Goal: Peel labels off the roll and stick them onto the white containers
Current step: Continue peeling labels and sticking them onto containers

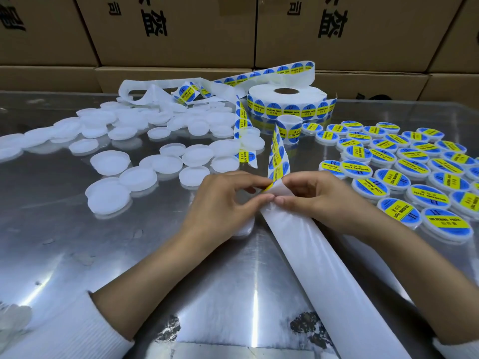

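Observation:
A big roll of blue-and-yellow round labels [286, 101] stands at the back centre of the steel table. Its strip [278, 156] runs down to my hands. My left hand [223, 200] pinches the yellow edge of a label [269, 187] at the strip's fold. My right hand [318, 195] pinches the white backing paper [318, 255], which trails toward me. A white container [245, 229] lies half hidden under my left hand. Several unlabelled white containers [145, 161] lie at the left. Several labelled ones [404, 167] lie at the right.
Cardboard boxes [181, 29] are stacked along the back edge of the table. Loose spent backing [145, 93] and another label strip [242, 130] lie behind the white containers. The steel tabletop [77, 242] reflects light in front of me.

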